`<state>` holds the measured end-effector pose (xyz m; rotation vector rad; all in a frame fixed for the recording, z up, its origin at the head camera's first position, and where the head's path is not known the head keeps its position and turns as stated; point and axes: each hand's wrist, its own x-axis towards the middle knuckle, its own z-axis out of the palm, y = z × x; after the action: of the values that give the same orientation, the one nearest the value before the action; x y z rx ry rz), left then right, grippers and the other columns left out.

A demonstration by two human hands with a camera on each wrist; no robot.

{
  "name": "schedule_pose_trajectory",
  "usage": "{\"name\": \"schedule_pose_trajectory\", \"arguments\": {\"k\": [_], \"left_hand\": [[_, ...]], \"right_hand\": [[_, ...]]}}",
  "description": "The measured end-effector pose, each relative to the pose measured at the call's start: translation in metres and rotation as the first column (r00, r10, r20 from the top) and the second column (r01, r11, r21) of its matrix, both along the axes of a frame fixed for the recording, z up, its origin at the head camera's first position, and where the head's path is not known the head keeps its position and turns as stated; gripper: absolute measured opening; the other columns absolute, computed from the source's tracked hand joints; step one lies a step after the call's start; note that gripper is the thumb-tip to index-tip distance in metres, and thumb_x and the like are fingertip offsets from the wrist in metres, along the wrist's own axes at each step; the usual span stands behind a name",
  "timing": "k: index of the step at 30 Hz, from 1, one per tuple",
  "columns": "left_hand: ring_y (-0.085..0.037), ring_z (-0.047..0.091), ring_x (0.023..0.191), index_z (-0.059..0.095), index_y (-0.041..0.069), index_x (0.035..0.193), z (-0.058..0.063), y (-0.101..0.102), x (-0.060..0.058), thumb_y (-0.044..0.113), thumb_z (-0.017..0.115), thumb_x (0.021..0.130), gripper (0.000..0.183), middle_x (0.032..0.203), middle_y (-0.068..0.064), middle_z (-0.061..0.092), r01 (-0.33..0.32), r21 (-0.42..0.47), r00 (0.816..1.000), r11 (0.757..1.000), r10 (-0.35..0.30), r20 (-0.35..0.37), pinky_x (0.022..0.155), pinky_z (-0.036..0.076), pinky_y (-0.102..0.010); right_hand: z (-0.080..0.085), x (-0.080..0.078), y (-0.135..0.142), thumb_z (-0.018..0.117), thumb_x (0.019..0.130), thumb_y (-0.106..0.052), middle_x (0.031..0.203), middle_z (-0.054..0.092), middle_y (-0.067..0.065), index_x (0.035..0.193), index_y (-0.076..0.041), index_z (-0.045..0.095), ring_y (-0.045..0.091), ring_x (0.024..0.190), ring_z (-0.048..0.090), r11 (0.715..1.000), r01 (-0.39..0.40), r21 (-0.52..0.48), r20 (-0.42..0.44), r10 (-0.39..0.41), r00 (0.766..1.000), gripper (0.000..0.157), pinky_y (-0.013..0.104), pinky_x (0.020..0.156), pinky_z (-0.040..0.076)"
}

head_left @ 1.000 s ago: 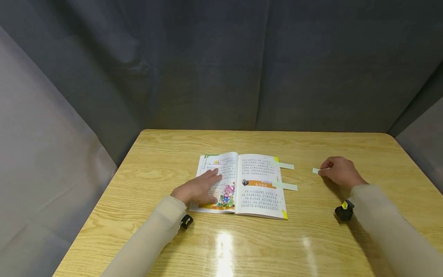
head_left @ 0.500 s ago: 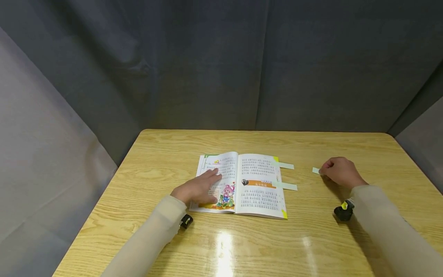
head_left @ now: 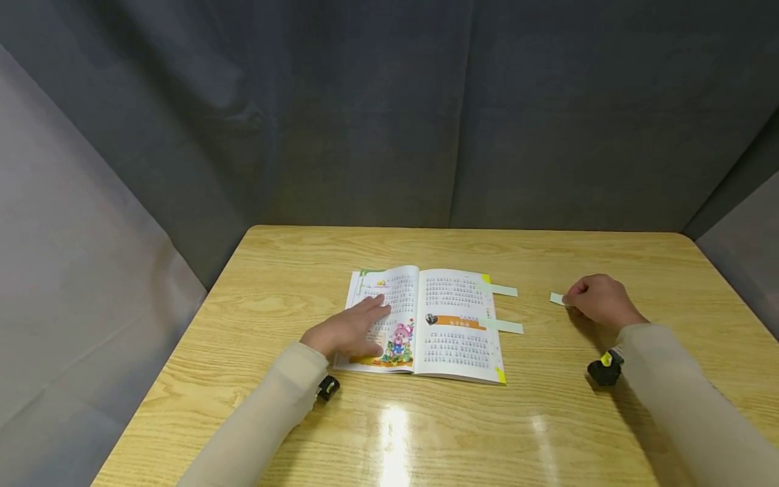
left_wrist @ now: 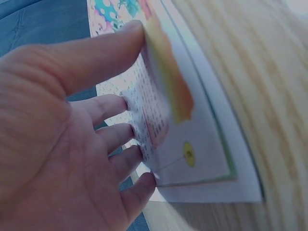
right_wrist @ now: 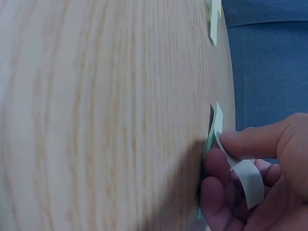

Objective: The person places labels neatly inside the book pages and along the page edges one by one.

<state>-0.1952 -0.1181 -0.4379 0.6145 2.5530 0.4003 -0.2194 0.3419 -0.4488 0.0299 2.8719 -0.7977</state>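
An open book [head_left: 458,355] with printed text and cartoon pictures lies on the table. My left hand [head_left: 348,330] rests on its left page with the fingers spread; in the left wrist view the thumb and fingertips touch the paper [left_wrist: 207,159]. Two pale green sticky strips [head_left: 510,327] jut out past the right page's edge. To the right of the book, my right hand [head_left: 599,299] pinches a sticky strip [right_wrist: 251,183] between thumb and index finger. This strip curls up from a small pad of sticky strips [right_wrist: 217,114], partly hidden under the fingers.
The wooden table [head_left: 450,433] reaches out around the book on all sides. A dark grey curtain [head_left: 365,135] hangs behind its far edge. Black wrist cameras [head_left: 604,370] sit below both wrists, near the tabletop.
The right fingers have shifted slightly right at the pad, with a bit more of its left end showing than a second ago. The left hand and book stay put.
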Motion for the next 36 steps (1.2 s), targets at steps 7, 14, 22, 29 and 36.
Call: {"name": "schedule_pose_trajectory", "arguments": {"k": [7, 14, 22, 29, 36], "left_hand": [[-0.021, 0.004, 0.158, 0.023, 0.021, 0.159, 0.0013, -0.0003, 0.0001, 0.031, 0.068, 0.094, 0.08, 0.17, 0.003, 0.005, 0.001, 0.008, 1.0, 1.0, -0.001, 0.0, 0.129, 0.015, -0.042], [-0.021, 0.004, 0.158, 0.023, 0.021, 0.159, 0.0028, 0.0001, 0.0001, 0.03, 0.068, 0.094, 0.08, 0.17, 0.003, 0.004, -0.002, 0.008, 1.0, 1.0, 0.002, 0.005, 0.129, 0.015, -0.042], [-0.02, 0.003, 0.158, 0.022, 0.023, 0.16, 0.0009, -0.0001, 0.0004, 0.031, 0.068, 0.094, 0.08, 0.17, 0.004, 0.003, -0.006, 0.002, 1.0, 1.0, 0.006, 0.017, 0.129, 0.014, -0.043], [-0.02, 0.003, 0.158, 0.022, 0.022, 0.16, 0.0007, -0.0002, 0.0008, 0.03, 0.067, 0.094, 0.08, 0.17, 0.004, 0.003, -0.003, 0.003, 1.0, 1.0, 0.003, 0.013, 0.129, 0.014, -0.043], [-0.021, 0.003, 0.158, 0.022, 0.021, 0.16, 0.0018, 0.0007, 0.0015, 0.031, 0.067, 0.094, 0.08, 0.17, 0.003, 0.003, -0.001, 0.002, 1.0, 1.0, 0.001, 0.017, 0.129, 0.015, -0.044]], "right_hand": [[0.0002, 0.0002, 0.0001, 0.06, 0.095, -0.021, 0.079, 0.069, 0.008, 0.091, 0.001, 0.068, 0.018, 0.068, 0.052, 1.0, -0.007, 0.009, -0.002, 0.007, 1.0, 0.024, 0.027, 0.06, 0.04], [0.0, -0.0002, 0.0016, 0.058, 0.096, -0.02, 0.079, 0.069, 0.007, 0.092, 0.001, 0.067, 0.018, 0.068, 0.054, 1.0, -0.006, -0.006, 0.018, 0.006, 1.0, 0.024, 0.027, 0.061, 0.041], [-0.0001, -0.0009, 0.0017, 0.058, 0.096, -0.02, 0.081, 0.069, 0.008, 0.09, 0.0, 0.067, 0.017, 0.068, 0.053, 1.0, -0.005, -0.001, 0.022, 0.005, 1.0, 0.023, 0.027, 0.06, 0.041], [0.0008, -0.0003, 0.0008, 0.057, 0.097, -0.019, 0.082, 0.069, 0.008, 0.092, 0.001, 0.067, 0.018, 0.069, 0.054, 1.0, -0.009, -0.005, 0.027, 0.009, 1.0, 0.023, 0.027, 0.06, 0.041], [0.0015, 0.0015, 0.0002, 0.055, 0.098, -0.019, 0.081, 0.069, 0.008, 0.094, 0.001, 0.065, 0.018, 0.069, 0.053, 1.0, -0.007, -0.014, 0.037, 0.008, 0.999, 0.023, 0.027, 0.06, 0.042]]}}
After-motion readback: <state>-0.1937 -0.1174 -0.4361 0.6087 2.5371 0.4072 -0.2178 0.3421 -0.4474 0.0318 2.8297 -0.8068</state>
